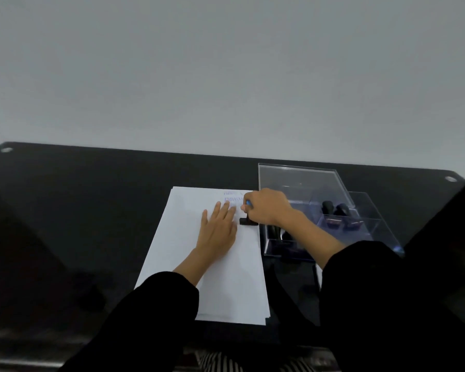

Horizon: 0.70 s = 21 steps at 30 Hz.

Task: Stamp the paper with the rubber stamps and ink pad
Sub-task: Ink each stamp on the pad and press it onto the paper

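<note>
in the head view, a stack of white paper (226, 277) lay on the black table (91, 210). the left hand (218, 232) rested flat on the sheet, fingers straight and spread. the right hand (266, 208) had its fingers curled round the handle of a rubber stamp (249, 220), whose black base sat on the paper near its right edge. faint blue prints (232, 198) showed at the far end of the sheet. just right of the paper stood a clear box (306, 183) holding more stamps (336, 210).
</note>
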Each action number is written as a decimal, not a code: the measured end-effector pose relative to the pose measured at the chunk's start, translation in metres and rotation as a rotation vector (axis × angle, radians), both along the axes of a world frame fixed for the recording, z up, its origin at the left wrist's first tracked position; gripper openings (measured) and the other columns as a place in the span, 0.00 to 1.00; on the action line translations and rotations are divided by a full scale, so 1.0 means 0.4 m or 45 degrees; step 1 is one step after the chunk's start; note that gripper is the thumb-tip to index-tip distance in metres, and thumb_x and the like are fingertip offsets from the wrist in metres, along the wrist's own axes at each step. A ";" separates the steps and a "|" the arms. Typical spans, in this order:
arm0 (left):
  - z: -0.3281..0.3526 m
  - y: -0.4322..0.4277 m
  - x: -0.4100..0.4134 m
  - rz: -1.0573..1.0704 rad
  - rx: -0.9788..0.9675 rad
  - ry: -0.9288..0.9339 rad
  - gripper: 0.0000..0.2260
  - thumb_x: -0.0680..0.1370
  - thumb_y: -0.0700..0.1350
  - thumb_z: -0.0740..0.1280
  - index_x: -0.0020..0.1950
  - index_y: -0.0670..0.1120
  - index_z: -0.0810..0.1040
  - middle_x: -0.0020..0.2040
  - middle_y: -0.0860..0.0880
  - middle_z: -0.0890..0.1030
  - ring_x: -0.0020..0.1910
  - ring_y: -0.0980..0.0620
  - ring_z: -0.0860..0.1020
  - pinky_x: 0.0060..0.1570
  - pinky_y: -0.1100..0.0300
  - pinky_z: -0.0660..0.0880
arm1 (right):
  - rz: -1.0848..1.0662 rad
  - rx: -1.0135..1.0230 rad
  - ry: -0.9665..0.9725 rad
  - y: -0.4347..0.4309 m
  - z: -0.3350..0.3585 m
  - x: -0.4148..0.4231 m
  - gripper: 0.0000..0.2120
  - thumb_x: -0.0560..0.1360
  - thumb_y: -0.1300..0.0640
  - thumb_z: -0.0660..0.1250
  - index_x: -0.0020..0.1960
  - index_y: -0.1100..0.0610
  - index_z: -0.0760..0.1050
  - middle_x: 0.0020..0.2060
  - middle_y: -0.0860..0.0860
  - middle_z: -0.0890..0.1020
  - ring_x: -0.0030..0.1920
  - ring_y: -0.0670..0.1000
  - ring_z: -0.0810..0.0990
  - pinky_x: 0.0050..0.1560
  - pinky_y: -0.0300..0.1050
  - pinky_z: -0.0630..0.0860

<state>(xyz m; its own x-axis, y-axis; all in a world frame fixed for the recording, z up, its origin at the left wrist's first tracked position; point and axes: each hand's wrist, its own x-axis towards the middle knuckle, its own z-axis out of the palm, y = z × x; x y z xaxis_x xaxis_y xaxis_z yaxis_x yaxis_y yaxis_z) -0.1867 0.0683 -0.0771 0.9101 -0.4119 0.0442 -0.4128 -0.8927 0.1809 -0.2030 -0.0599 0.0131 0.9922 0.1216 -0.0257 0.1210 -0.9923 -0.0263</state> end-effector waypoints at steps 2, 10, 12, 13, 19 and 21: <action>-0.008 0.001 0.003 0.005 -0.002 -0.017 0.22 0.83 0.48 0.45 0.77 0.47 0.50 0.78 0.49 0.50 0.77 0.50 0.48 0.74 0.48 0.45 | -0.002 -0.029 -0.012 0.004 0.000 -0.002 0.16 0.80 0.50 0.55 0.61 0.56 0.74 0.55 0.56 0.80 0.55 0.56 0.77 0.49 0.46 0.71; -0.003 0.003 -0.007 0.000 -0.005 -0.024 0.22 0.83 0.48 0.44 0.77 0.47 0.49 0.78 0.49 0.50 0.77 0.50 0.47 0.74 0.48 0.45 | -0.041 -0.050 -0.038 0.018 -0.010 -0.015 0.16 0.80 0.52 0.55 0.61 0.58 0.74 0.55 0.57 0.79 0.58 0.55 0.75 0.52 0.47 0.73; -0.003 0.002 -0.008 0.000 -0.003 -0.028 0.22 0.83 0.48 0.44 0.77 0.47 0.49 0.78 0.49 0.50 0.77 0.50 0.47 0.74 0.49 0.45 | -0.062 -0.049 -0.035 0.026 -0.012 -0.016 0.17 0.80 0.52 0.55 0.62 0.58 0.73 0.56 0.58 0.78 0.59 0.55 0.74 0.52 0.47 0.73; -0.003 0.002 -0.008 0.000 -0.002 -0.029 0.22 0.83 0.48 0.44 0.77 0.47 0.49 0.78 0.49 0.50 0.77 0.50 0.47 0.74 0.49 0.45 | -0.069 -0.055 -0.037 0.030 -0.014 -0.017 0.17 0.80 0.52 0.55 0.62 0.59 0.73 0.56 0.58 0.78 0.59 0.55 0.74 0.52 0.47 0.73; -0.004 0.001 -0.008 0.000 0.033 -0.039 0.22 0.83 0.48 0.44 0.77 0.47 0.48 0.78 0.49 0.49 0.77 0.50 0.46 0.74 0.49 0.44 | -0.096 -0.075 -0.105 0.044 -0.032 -0.037 0.15 0.79 0.52 0.58 0.60 0.59 0.72 0.54 0.57 0.79 0.58 0.54 0.74 0.50 0.45 0.73; -0.007 0.002 -0.007 0.000 0.044 -0.035 0.22 0.83 0.49 0.44 0.77 0.47 0.48 0.78 0.49 0.49 0.77 0.50 0.46 0.74 0.48 0.44 | -0.093 -0.097 -0.120 0.048 -0.033 -0.040 0.14 0.79 0.52 0.58 0.59 0.60 0.73 0.54 0.57 0.79 0.58 0.54 0.75 0.50 0.45 0.73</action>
<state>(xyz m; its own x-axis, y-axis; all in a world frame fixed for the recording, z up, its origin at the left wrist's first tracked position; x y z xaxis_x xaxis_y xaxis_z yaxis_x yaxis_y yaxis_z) -0.1894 0.0690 -0.0797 0.9087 -0.4138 0.0554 -0.4174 -0.8981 0.1386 -0.2192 -0.0408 -0.0002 0.9968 0.0504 0.0617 0.0469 -0.9972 0.0577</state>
